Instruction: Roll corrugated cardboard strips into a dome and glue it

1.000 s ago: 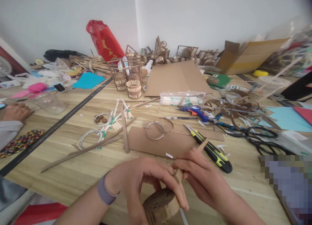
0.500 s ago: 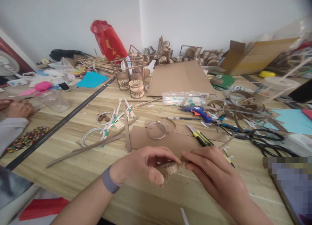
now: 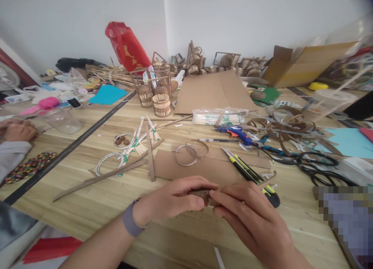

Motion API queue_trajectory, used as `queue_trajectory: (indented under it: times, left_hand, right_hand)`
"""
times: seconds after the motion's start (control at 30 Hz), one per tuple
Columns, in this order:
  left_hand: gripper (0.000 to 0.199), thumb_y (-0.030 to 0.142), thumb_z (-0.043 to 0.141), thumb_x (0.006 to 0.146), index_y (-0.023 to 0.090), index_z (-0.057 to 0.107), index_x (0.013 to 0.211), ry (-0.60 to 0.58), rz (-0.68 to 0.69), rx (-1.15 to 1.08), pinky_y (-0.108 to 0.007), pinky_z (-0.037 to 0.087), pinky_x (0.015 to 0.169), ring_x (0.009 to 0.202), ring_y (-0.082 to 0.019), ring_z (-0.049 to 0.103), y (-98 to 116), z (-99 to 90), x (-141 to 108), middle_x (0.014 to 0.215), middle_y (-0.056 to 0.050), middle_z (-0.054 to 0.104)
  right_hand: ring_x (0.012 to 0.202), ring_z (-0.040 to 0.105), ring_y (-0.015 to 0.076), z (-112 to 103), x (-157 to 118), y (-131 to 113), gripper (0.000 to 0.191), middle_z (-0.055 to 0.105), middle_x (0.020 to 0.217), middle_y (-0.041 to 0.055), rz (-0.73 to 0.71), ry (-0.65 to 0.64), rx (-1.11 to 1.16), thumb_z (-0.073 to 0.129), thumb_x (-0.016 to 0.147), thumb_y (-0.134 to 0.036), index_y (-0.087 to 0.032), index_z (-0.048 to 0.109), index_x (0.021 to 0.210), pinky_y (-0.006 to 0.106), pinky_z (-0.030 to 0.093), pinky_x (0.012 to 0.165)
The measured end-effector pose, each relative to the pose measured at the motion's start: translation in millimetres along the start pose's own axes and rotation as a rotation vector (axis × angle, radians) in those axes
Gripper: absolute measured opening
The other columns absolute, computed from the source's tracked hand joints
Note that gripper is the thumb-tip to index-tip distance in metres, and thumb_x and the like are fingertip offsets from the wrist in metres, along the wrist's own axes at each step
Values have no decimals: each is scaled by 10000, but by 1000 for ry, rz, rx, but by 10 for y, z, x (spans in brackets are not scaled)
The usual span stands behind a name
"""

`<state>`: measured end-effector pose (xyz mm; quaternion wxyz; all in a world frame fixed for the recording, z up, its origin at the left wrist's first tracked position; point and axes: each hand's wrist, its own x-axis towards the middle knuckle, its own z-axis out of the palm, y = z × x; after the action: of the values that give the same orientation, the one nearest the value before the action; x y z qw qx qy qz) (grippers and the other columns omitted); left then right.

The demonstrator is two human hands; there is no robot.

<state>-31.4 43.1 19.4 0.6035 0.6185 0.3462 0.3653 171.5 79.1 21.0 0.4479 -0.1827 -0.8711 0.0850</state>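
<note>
My left hand (image 3: 171,201) is closed round a small brown coiled strip (image 3: 203,195), the thumb in front and the fingers behind and over it. At the coil's right side, the fingertips of my right hand (image 3: 252,210) pinch its edge; they hide much of that end. Just beyond the hands, a flat piece of cardboard (image 3: 167,167) lies on the table, with a thin pale ring (image 3: 176,159) and a curved brown strip on it. Yellow-and-black utility knives (image 3: 250,174) rest behind my right hand.
Beyond lie a blue glue gun (image 3: 239,135), wrapped sticks (image 3: 218,117) and a large cardboard sheet (image 3: 214,92). Black-handled scissors (image 3: 317,159) and coiled strips (image 3: 287,121) are at right. Small slatted buckets (image 3: 161,105) stand behind. Another person's hands (image 3: 20,130) are at far left.
My two hands have come together; the right fingers now press against the coil. The left fingers have closed more tightly over it, and the coil has turned flatter. The view shifted slightly.
</note>
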Motion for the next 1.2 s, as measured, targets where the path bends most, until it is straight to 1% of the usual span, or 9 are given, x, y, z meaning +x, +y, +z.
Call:
queue_trajectory:
  times: [0.13, 0.23, 0.57, 0.67, 0.77, 0.87, 0.93, 1.07, 1.2]
  left_hand:
    - [377, 291, 534, 843, 125, 609, 1174, -23, 29, 1, -353, 408, 918, 1043, -242, 532, 34, 17, 10, 1107, -100, 590]
    - [336, 280, 534, 832, 132, 617, 1123, -22, 41, 9, -331, 416, 888, 991, -225, 540, 43, 27, 9, 1059, -82, 589]
    - [292, 278, 522, 839, 144, 612, 1083, -29, 9, 64, -324, 421, 858, 964, -218, 533, 33, 30, 13, 1031, -68, 581]
    - [320, 325, 515, 861, 128, 609, 1094, -17, 0, 70, -331, 433, 852, 952, -223, 538, 8, 47, 8, 1016, -75, 578]
    - [376, 429, 513, 892, 137, 610, 1106, 2, -21, 66, -309, 456, 806, 920, -214, 545, -39, 62, -7, 996, -65, 568]
    - [445, 520, 528, 883, 149, 607, 1116, 35, -29, 86, -296, 465, 785, 907, -211, 548, -85, 71, -20, 1000, -61, 570]
    - [462, 535, 534, 878, 150, 603, 1123, 52, -37, 95, -291, 466, 768, 884, -204, 550, -101, 76, -26, 981, -57, 581]
    - [465, 505, 550, 874, 141, 571, 1163, 58, -87, 66, -280, 459, 708, 793, -176, 554, -86, 93, -36, 917, -45, 604]
    - [362, 377, 565, 848, 148, 568, 1127, 114, -72, 103, -300, 464, 742, 865, -199, 559, -38, 136, -46, 988, -70, 627]
  right_hand:
    - [678, 662, 149, 28, -21, 5, 125, 726, 779, 32, -7, 7, 16, 594, 929, -220, -214, 689, 1009, 260, 536, 615]
    - [697, 654, 150, 44, -21, 7, 121, 724, 781, 33, -6, 11, 29, 605, 920, -207, -206, 697, 999, 260, 536, 635]
    - [676, 642, 152, 79, -26, -13, 139, 725, 767, 18, 9, 32, 19, 577, 942, -242, -242, 699, 1007, 280, 527, 614]
    - [689, 640, 150, 85, -43, -9, 138, 720, 775, 25, -2, 26, 18, 571, 944, -234, -223, 696, 1001, 269, 526, 615]
    - [710, 632, 156, 91, -71, -3, 153, 717, 805, 32, 8, 10, 48, 572, 939, -217, -219, 694, 1033, 283, 523, 639]
    - [725, 621, 164, 95, -94, 0, 167, 711, 828, 39, 24, -16, 80, 564, 940, -211, -217, 687, 1052, 296, 520, 655]
    - [734, 616, 166, 97, -95, -3, 165, 704, 836, 44, 24, -19, 90, 564, 938, -203, -213, 684, 1050, 297, 518, 663]
    - [742, 618, 167, 102, -63, -18, 154, 699, 819, 45, 24, 0, 120, 584, 922, -185, -205, 693, 1029, 298, 514, 665]
    - [731, 618, 164, 101, -42, -37, 162, 656, 779, 48, 54, 31, 124, 589, 922, -238, -222, 725, 1009, 272, 518, 598]
